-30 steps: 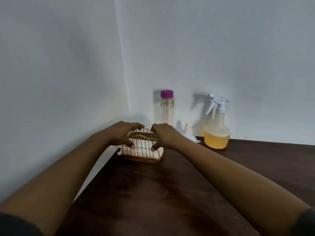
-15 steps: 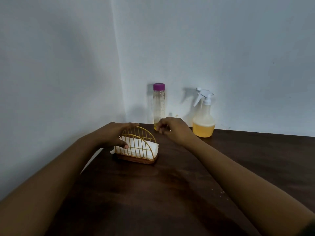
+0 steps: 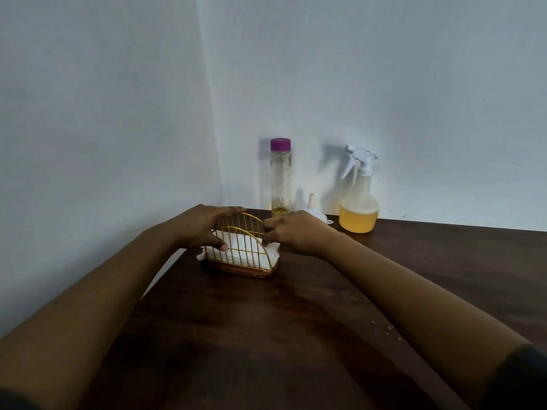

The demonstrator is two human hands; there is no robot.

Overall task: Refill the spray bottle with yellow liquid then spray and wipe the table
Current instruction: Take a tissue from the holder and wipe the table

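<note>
Dim, bluish room light. The spray bottle [image 3: 358, 202] throws a soft shadow on the wall [image 3: 444, 84] just to its left, so the light falls from its right. The dark counter [image 3: 266, 335] swallows detail. Below the bottle, at the frame's lower corners, the forearms [image 3: 414, 291] look stretched and soft.

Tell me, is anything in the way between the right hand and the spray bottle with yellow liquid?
Yes. A small white plastic funnel sits upside down on the dark wooden table, between the right hand and the clear spray bottle of yellow liquid. Reaching over or around it should probably work.
</note>
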